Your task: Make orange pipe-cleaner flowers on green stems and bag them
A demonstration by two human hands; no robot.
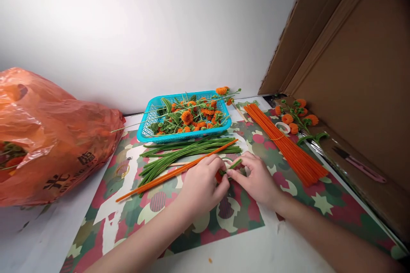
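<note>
My left hand [206, 181] is closed, with a small orange and green piece partly showing at its fingertips. My right hand [256, 177] pinches a short green fuzzy stem [236, 164] close beside the left fingers. Behind the left hand lie loose green fuzzy stems [179, 155], crossed by a few long orange ones [153, 183]. A thick bundle of orange fuzzy stems [285, 145] rests right of the right hand. Beyond the hands stands a turquoise basket [184, 137] holding orange flowers [187, 117] and green leaves.
An orange plastic bag [64, 136] bulges at the left. On the right are finished-looking orange flowers [287, 118], a white tape ring [283, 127], a pink-handled cutter [365, 168] and cardboard [346, 72]. A patterned sheet [323, 204] covers part of the table.
</note>
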